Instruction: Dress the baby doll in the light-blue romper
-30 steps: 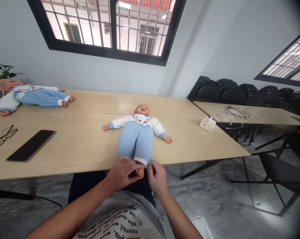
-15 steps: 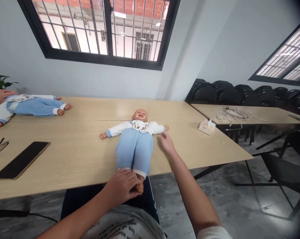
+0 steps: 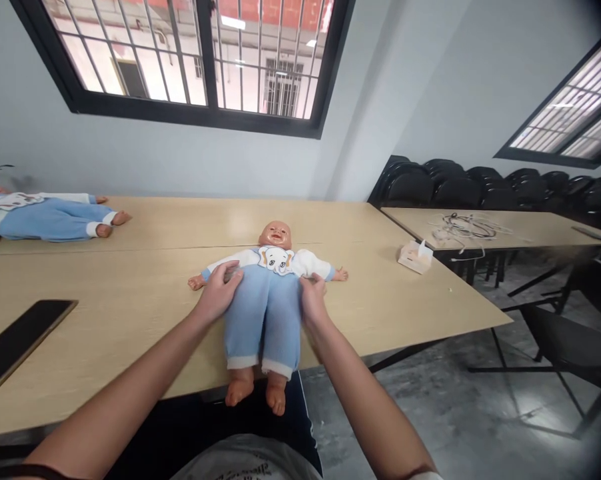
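A baby doll point(image 3: 265, 303) in a blue and white outfit with an animal-face bib point(image 3: 276, 260) lies on its back on the table. Its head points away from me, and its bare feet hang over the near edge. My left hand point(image 3: 220, 291) holds one side of its torso, just below the sleeve, thumb on the blue cloth. On the opposite side, my right hand point(image 3: 313, 298) grips the torso under the other arm. The undersides of both hands' fingers are partly hidden by the doll.
The wooden table point(image 3: 155, 300) carries a second doll point(image 3: 50, 217) at far left, a dark phone point(image 3: 23, 340) and a tissue box point(image 3: 414, 258) at right. Cables point(image 3: 468, 227) lie on another table, near stacked black chairs point(image 3: 445, 185). A black chair point(image 3: 570, 333) stands right.
My left hand has left the feet and moved up to the torso. My right hand has come from beside the doll's arm to its side. The feet have spread apart.
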`<state>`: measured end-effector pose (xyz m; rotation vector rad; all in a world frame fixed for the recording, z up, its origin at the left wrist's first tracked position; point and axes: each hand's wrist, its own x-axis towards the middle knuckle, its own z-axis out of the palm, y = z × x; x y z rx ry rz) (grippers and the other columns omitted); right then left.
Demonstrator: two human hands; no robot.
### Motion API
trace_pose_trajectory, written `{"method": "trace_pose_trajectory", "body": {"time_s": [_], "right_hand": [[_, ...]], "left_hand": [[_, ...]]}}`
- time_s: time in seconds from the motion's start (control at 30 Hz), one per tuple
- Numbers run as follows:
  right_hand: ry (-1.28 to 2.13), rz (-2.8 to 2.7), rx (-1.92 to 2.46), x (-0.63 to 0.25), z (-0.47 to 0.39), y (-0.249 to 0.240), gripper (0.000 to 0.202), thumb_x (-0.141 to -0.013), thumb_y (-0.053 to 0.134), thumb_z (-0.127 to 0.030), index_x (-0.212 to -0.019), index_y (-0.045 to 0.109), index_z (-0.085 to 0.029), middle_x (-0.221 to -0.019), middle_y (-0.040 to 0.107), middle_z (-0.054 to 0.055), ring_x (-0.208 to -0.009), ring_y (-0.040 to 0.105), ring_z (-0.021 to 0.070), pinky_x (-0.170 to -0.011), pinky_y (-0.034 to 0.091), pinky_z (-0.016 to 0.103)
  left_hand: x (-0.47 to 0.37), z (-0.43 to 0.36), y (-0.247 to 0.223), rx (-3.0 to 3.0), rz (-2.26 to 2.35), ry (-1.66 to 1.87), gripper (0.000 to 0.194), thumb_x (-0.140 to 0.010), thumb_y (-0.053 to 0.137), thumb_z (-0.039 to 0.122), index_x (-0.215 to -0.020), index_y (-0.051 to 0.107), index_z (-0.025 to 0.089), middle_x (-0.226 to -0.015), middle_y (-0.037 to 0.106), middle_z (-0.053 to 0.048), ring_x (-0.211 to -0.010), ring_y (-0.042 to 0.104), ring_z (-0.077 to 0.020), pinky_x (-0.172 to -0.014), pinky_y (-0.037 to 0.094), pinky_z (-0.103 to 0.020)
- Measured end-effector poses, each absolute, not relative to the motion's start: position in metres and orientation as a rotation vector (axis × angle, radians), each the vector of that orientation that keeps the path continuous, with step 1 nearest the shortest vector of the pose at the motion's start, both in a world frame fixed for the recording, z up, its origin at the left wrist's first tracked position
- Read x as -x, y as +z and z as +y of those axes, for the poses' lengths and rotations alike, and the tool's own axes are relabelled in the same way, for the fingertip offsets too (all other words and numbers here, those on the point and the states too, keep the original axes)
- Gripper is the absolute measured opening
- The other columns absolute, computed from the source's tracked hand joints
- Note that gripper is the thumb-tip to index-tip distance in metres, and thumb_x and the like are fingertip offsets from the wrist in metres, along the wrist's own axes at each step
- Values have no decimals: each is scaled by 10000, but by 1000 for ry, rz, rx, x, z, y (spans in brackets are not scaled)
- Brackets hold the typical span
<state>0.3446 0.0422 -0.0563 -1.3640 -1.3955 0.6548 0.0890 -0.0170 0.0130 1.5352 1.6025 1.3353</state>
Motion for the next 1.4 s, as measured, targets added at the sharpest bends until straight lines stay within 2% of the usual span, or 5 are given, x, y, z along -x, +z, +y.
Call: {"method": "trace_pose_trajectory", "body": {"time_s": [0.27,0.5,0.87,1.07,1.4], "right_hand": [[943,-1326,1360,-322,49,-34,455,-903,535,-438,-1259,646,-177,-1321,669,136,-1207,602,281,-1029,477,403],[958,-1470,1287,-346,63,-26,382,-888,574,-527,-878,683,-162,-822,719,60,-750,608,216,-723,491,331],[447,-1832,1298,-347,78,-17,201,-924,541,-313,-902,702,-195,-955,715,104,-953,621,262,-919,472,417],[596,-1522,1279,-351,55,-12,295,-971,506,-430,-970,665,-182,-970,699,96,-906,621,250,-856,496,381],[647,-1613,1209,-344,40,-2,292,-964,524,-441,-1003,672,-192,-953,706,80,-887,631,254,-842,511,389]], "left_hand": [[-94,12,-25,-1486,1517,1293,486,-952,527,511,-1277,658,173,-1382,668,-116,-1311,589,-265,-1182,396,-427],[-55,23,-28,-1527,1521,1140,428,-951,491,524,-1094,695,176,-1156,745,-104,-1119,665,-277,-1072,474,-454],[-40,29,-11,-1856,1719,988,175,-903,542,357,-973,646,235,-984,738,-68,-920,670,-264,-860,505,-398],[-37,8,-11,-1630,1772,1325,372,-957,541,536,-1123,637,217,-1012,733,-59,-841,671,-213,-800,536,-348],[-57,-9,-6,-1911,1433,1289,342,-1032,476,482,-1078,687,216,-1134,713,-91,-1094,658,-246,-986,528,-402]]}}
